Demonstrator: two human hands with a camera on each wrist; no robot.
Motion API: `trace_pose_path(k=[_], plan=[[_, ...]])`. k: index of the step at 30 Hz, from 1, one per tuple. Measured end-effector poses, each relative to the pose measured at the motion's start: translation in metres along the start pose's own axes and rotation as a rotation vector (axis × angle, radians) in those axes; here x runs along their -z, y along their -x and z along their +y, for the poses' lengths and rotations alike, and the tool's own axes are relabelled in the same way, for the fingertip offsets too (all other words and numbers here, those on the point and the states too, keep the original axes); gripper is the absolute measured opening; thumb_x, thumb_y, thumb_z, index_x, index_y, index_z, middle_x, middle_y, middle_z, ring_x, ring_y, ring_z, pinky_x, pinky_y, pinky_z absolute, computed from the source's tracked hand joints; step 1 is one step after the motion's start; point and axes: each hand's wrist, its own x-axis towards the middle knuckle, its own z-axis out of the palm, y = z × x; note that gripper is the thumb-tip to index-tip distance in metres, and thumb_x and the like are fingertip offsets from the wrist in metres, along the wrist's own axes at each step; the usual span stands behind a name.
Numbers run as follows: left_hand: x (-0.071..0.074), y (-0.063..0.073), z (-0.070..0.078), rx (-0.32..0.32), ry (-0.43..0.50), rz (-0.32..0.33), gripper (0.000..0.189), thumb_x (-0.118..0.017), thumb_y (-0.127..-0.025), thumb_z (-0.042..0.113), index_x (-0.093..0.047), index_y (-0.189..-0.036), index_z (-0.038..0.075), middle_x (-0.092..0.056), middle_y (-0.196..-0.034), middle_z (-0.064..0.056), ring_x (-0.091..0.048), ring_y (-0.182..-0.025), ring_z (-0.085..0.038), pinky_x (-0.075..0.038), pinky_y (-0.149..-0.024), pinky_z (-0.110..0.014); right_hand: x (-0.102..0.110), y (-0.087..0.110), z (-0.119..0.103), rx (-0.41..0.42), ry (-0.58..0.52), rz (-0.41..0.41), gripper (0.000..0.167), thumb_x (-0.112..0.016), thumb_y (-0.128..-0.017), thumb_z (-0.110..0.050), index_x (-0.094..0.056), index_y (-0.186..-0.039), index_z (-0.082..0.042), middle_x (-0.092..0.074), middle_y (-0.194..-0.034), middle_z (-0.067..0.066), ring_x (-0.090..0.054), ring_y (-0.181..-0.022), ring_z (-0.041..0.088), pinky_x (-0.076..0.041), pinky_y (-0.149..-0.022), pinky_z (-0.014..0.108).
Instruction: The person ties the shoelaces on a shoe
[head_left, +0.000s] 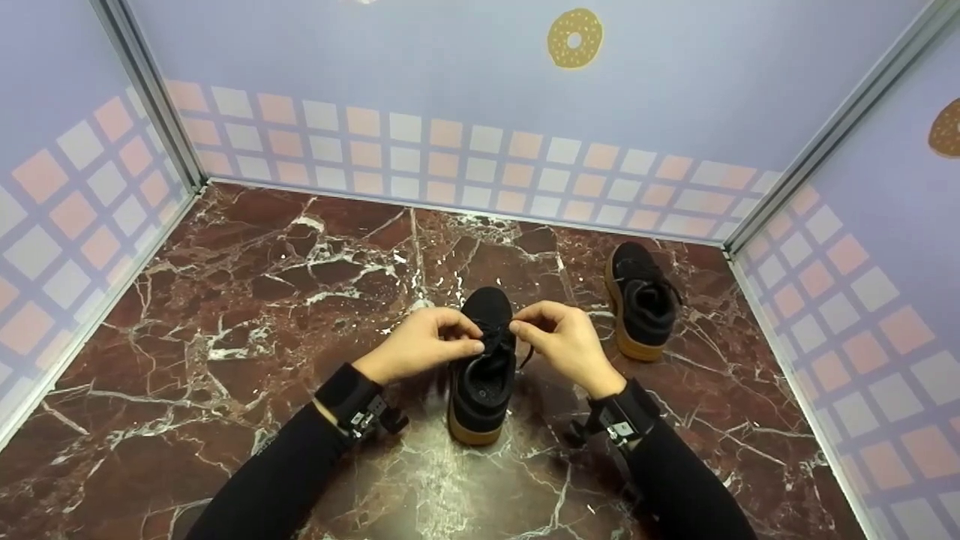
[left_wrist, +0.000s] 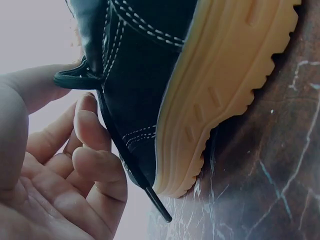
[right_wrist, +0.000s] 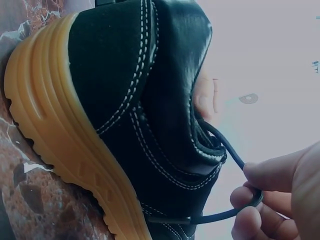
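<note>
A black shoe [head_left: 481, 397] with a tan sole and white stitching stands upright on the floor, its toe pointing away from me. My left hand [head_left: 424, 345] is at the left of its lacing and pinches the shoelace between thumb and fingertips. In the left wrist view a lace loop [left_wrist: 75, 80] sticks out by the thumb, and a loose lace end [left_wrist: 159, 205] hangs down the shoe's side. On the other side my right hand [head_left: 566, 341] pinches a lace [right_wrist: 232, 150], which bends round between its thumb and fingers. The knot itself is too small to make out.
A second black shoe [head_left: 649, 307] with the same tan sole stands to the right, farther back. Under both lies a dark red marbled floor [head_left: 315, 300]. Panels with pink and white squares, such as the back wall [head_left: 450, 90], enclose it on three sides.
</note>
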Motion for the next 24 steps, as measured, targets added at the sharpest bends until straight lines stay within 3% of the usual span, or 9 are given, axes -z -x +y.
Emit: trace_pose_path(k=[6, 15, 24], plan=[[-0.002, -0.002, -0.001, 0.001, -0.012, 0.003, 0.022, -0.085, -0.1, 0.024, -0.085, -0.114, 0.007, -0.082, -0.109, -0.002, -0.072, -0.101, -0.018, -0.059, -0.093, -0.037, -0.001, 0.001, 0.001, -0.015, -0.027, 0.029, 0.01, -0.088, -0.097, -0.016, -0.08, -0.096, -0.011, -0.069, -0.075, -0.003, -0.06, -0.062, 0.012, -0.048, -0.057, 0.022], [-0.005, -0.001, 0.0, -0.014, 0.058, 0.02, 0.017, -0.088, -0.096, 0.016, -0.083, -0.109, 0.006, -0.075, -0.096, 0.0, -0.067, -0.087, -0.016, -0.056, -0.078, -0.026, -0.008, 0.004, 0.001, 0.005, -0.018, 0.044, 0.01, -0.089, -0.096, -0.014, -0.079, -0.094, -0.01, -0.071, -0.077, -0.004, -0.061, -0.066, 0.014, -0.046, -0.059, 0.022], [-0.007, -0.001, -0.001, -0.021, 0.087, 0.024, 0.02, -0.093, -0.092, 0.014, -0.082, -0.106, 0.005, -0.073, -0.094, 0.0, -0.067, -0.085, -0.017, -0.056, -0.076, -0.025, -0.011, 0.008, -0.005, 0.051, 0.019, -0.006, 0.006, -0.087, -0.097, -0.011, -0.081, -0.097, -0.012, -0.075, -0.083, -0.005, -0.061, -0.067, 0.011, -0.047, -0.06, 0.022]])
